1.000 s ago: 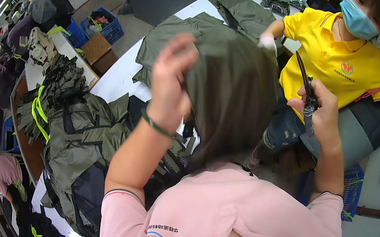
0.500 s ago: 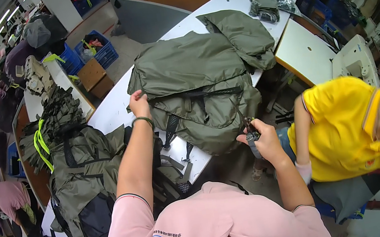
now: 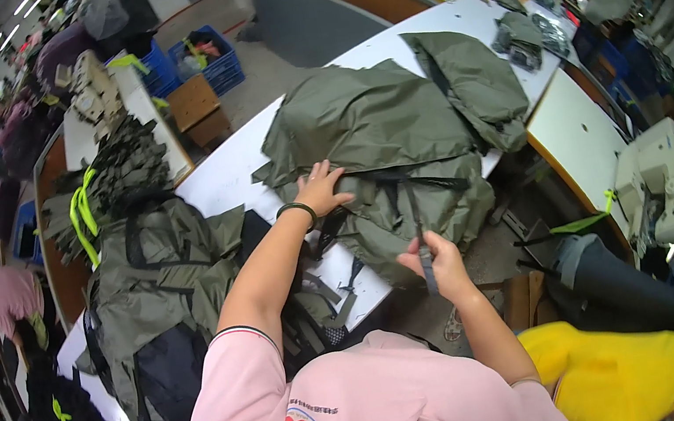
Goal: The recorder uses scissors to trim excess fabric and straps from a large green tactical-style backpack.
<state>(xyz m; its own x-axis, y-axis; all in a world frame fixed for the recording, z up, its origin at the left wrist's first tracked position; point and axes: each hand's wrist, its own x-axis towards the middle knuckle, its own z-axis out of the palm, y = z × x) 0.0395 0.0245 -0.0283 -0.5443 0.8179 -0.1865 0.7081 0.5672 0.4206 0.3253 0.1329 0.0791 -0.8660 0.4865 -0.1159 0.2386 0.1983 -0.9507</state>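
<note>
In the head view, the left hand (image 3: pixel 322 188) lies with fingers spread flat on the olive-green bag (image 3: pixel 387 162), which sprawls across the white table (image 3: pixel 218 181); the right hand (image 3: pixel 437 260) pinches the bag's black strap (image 3: pixel 416 224) just off the table's near edge. A pile of olive bags (image 3: pixel 149 286) sits to the left.

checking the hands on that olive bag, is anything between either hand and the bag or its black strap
Nothing visible. The left hand lies flat on the olive-green bag on the white table, and the right hand is closed around the black strap hanging off the bag's front edge.
</note>
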